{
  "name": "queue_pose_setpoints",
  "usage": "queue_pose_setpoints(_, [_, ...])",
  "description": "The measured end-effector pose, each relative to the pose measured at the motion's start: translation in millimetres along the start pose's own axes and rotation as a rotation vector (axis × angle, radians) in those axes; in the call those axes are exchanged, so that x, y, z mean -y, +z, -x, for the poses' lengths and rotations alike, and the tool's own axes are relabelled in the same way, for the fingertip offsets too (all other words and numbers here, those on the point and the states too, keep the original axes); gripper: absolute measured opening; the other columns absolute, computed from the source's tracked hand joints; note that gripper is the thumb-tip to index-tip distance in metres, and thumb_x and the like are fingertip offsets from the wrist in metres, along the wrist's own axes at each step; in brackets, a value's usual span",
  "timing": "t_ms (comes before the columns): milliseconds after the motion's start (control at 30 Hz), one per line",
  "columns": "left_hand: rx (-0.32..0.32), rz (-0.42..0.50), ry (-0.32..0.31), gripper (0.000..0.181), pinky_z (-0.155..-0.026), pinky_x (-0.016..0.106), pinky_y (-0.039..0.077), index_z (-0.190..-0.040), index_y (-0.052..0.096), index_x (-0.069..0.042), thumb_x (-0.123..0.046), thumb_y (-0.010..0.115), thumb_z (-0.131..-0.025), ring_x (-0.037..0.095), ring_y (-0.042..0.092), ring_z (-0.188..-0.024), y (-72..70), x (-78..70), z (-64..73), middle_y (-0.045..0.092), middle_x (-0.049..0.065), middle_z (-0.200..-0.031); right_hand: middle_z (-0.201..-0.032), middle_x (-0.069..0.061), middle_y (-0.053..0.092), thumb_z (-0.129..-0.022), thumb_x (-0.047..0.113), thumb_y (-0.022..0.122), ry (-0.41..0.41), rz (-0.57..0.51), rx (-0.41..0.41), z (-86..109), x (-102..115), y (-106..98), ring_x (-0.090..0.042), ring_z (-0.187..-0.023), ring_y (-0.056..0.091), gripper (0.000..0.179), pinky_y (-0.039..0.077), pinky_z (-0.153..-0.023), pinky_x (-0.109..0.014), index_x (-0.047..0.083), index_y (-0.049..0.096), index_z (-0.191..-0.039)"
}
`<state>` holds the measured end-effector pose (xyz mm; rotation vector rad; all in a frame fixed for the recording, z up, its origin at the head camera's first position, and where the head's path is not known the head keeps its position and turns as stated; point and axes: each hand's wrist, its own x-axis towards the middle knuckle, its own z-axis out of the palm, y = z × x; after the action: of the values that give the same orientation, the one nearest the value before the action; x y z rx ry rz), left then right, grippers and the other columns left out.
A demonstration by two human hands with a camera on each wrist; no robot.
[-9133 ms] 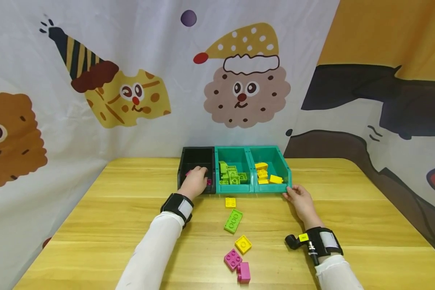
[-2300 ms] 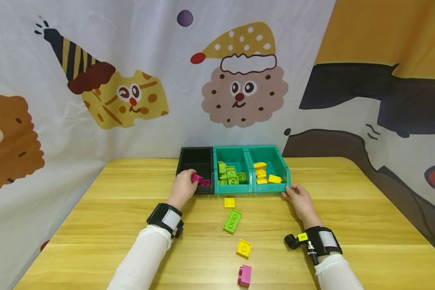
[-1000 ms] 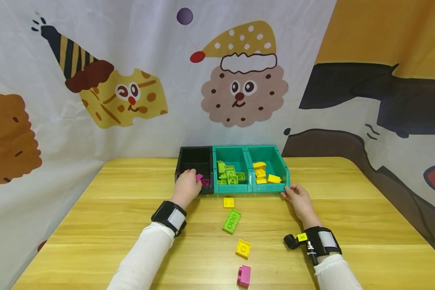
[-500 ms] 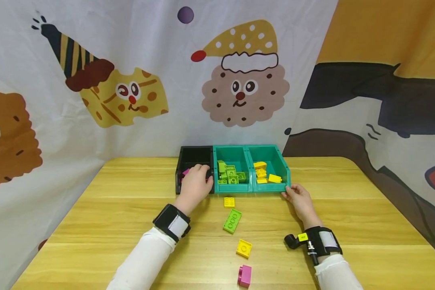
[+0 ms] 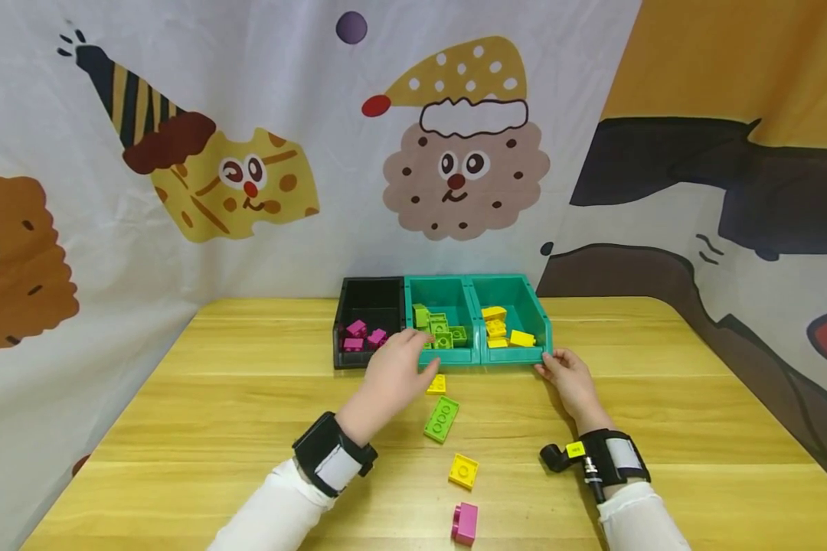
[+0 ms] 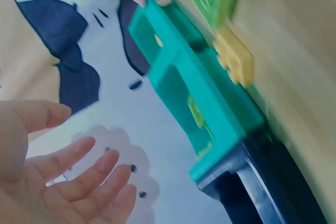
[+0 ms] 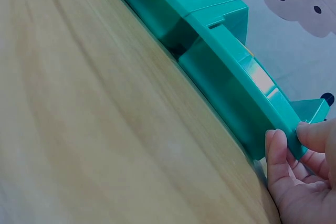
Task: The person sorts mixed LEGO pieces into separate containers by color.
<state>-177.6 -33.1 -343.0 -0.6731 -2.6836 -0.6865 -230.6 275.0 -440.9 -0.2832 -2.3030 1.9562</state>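
My left hand hovers in front of the bins with fingers spread, holding nothing; the left wrist view shows the same loose fingers. Partly hidden behind it lies a yellow brick on the table. Thumb and fingers of my right hand pinch the front corner of the right teal bin, which holds several yellow bricks. Green bricks fill part of the middle teal bin. Several magenta bricks lie in the black bin at the left.
On the wooden table, a green brick, a yellow square brick and a magenta brick lie in a rough line toward me. Behind the bins hangs a printed cloth.
The magenta square brick has left the table since the oldest frame. My left hand let go of a magenta brick in the black bin and moved out to the right. The right hand stayed put.
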Motion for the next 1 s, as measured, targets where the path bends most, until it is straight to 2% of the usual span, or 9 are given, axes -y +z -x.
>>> queue_pose_setpoints(200, [0.131,0.046,0.061,0.041,-0.092,0.034,0.050,-0.120,0.060,-0.010,-0.032,0.069,-0.086,0.021,0.058,-0.110,2.4,-12.5,17.5,0.061,0.006,-0.119,-0.097,-0.001,0.049,-0.100,0.017,0.045,-0.003,0.006,-0.009,-0.1,1,1,0.005,-0.078,0.056,0.031,0.047,-0.075,-0.010,-0.008,0.041,-0.118])
queue_pose_setpoints(300, [0.202,0.045,0.122,0.045,-0.092,0.032,0.049,-0.120,0.061,-0.012,-0.036,0.071,-0.083,0.019,0.059,-0.109,4.8,-16.8,24.8,0.061,0.003,-0.120,-0.096,-0.001,0.049,-0.100,0.017,0.045,-0.005,0.006,-0.014,-0.1,1,1,0.005,-0.078,0.056,0.030,0.048,-0.075,-0.010,-0.007,0.042,-0.117])
queue_pose_setpoints(367, [0.264,0.035,0.186,0.046,-0.093,0.030,0.048,-0.120,0.061,-0.013,-0.039,0.072,-0.082,0.017,0.059,-0.109,6.6,-19.5,29.6,0.061,0.002,-0.121,-0.096,-0.001,0.049,-0.100,0.017,0.045,-0.007,0.006,-0.015,-0.1,0,1,0.005,-0.078,0.056,0.029,0.048,-0.074,-0.010,-0.007,0.042,-0.116])
queue_pose_setpoints(500, [0.394,0.025,0.361,0.049,-0.095,0.026,0.046,-0.122,0.061,-0.015,-0.044,0.069,-0.083,0.012,0.058,-0.109,11.1,-23.0,39.4,0.060,-0.001,-0.121,-0.093,0.001,0.050,-0.100,0.015,0.045,-0.023,-0.004,-0.012,-0.6,-2,2,0.005,-0.077,0.056,0.027,0.048,-0.074,-0.010,-0.008,0.042,-0.115])
queue_pose_setpoints(633, [0.442,0.023,0.500,0.049,-0.094,0.021,0.045,-0.122,0.061,-0.016,-0.047,0.067,-0.084,0.007,0.057,-0.105,13.4,-27.1,47.7,0.060,-0.004,-0.117,-0.091,0.003,0.051,-0.100,0.012,0.044,-0.041,-0.011,-0.010,-1.2,-3,1,0.005,-0.077,0.056,0.026,0.048,-0.075,-0.011,-0.009,0.042,-0.115])
queue_pose_setpoints(700, [0.457,0.027,0.530,0.049,-0.095,0.020,0.044,-0.122,0.061,-0.016,-0.048,0.066,-0.084,0.007,0.056,-0.106,13.8,-29.6,51.0,0.060,-0.004,-0.118,-0.090,0.004,0.050,-0.100,0.011,0.044,-0.041,-0.008,-0.014,-1.8,-4,1,0.005,-0.077,0.056,0.025,0.048,-0.075,-0.011,-0.008,0.042,-0.115])
queue_pose_setpoints(867, [0.535,0.054,0.555,0.050,-0.094,0.019,0.043,-0.124,0.060,-0.020,-0.047,0.067,-0.084,0.005,0.052,-0.110,14.6,-34.3,58.3,0.058,-0.007,-0.121,-0.093,0.002,0.050,-0.100,0.013,0.044,-0.034,-0.007,-0.010,-1.4,-3,1,0.005,-0.078,0.056,0.027,0.048,-0.076,-0.010,-0.009,0.041,-0.116])
queue_pose_setpoints(1000, [0.560,0.043,0.605,0.050,-0.094,0.017,0.041,-0.125,0.059,-0.020,-0.047,0.067,-0.084,0.005,0.051,-0.110,16.2,-37.4,62.9,0.056,-0.006,-0.123,-0.096,-0.001,0.050,-0.100,0.015,0.044,-0.020,0.006,-0.009,-0.4,-2,0,0.005,-0.078,0.055,0.029,0.048,-0.075,-0.010,-0.008,0.041,-0.117])
